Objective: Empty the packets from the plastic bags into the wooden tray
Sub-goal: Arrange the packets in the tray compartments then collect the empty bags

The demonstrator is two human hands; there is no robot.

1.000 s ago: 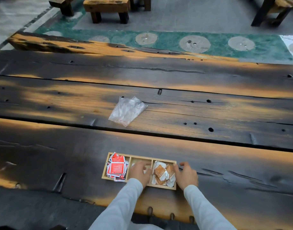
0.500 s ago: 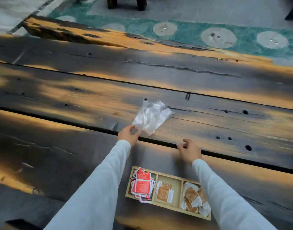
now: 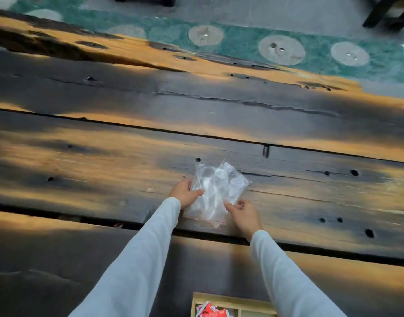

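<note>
Both arms extended forward, sleeves long and pale. Left hand (image 3: 185,193) has thumb and fingers pinched on the near-left edge of the plastic bags (image 3: 216,193); right hand (image 3: 243,211) pinches the near-right edge, fingers curled under, just beside the red seal strip at the bags' near end. Bags lie crumpled on the dark plank table (image 3: 105,161), between the two grips and fanning away from them; whether they hold any packets cannot be told, the film looks clear and mostly flat. Handling judgement: thin film, very light, limp, likely slippery and prone to cling or slide apart if several are stacked; no stiffness to push against, so a pinch at an edge or corner near the seal is the sensible hold, as both hands have now. Wooden tray (image 3: 233,303) sits well behind the grips, toward the body, cut by the bottom of the view; red packets (image 3: 211,311) visible in its left compartment. Wrists low, close to the tabletop.
</note>
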